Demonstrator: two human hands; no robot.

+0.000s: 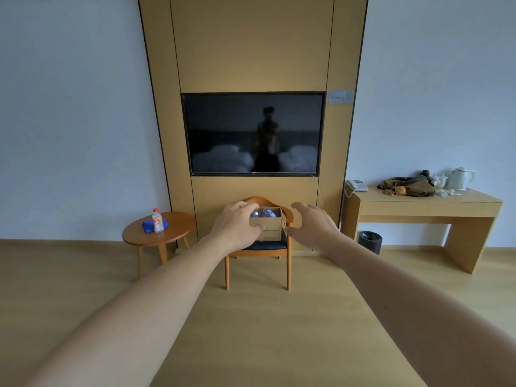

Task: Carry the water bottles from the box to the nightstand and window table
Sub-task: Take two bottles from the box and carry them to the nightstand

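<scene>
From the head view, we have both arms stretched out toward the cardboard box, which sits on the black seat of a wooden armchair directly under the wall-mounted television. Our left hand and right hand hang in the air on either side of the box in the picture, fingers apart and loosely bent, holding nothing; we judge them well short of it, since the chair stands across the floor from us.

The water bottles lie inside the open box, clear plastic with blue labels. We expect them to be fairly heavy if full, smooth and somewhat slippery, stiff enough to grip round the middle or neck.

Left of the chair stands a round wooden side table with a spray bottle on a blue cloth. Right of the chair is a wooden desk carrying a telephone, a bag and a white kettle, with a dark waste bin beneath. The floor is pale wood.
</scene>
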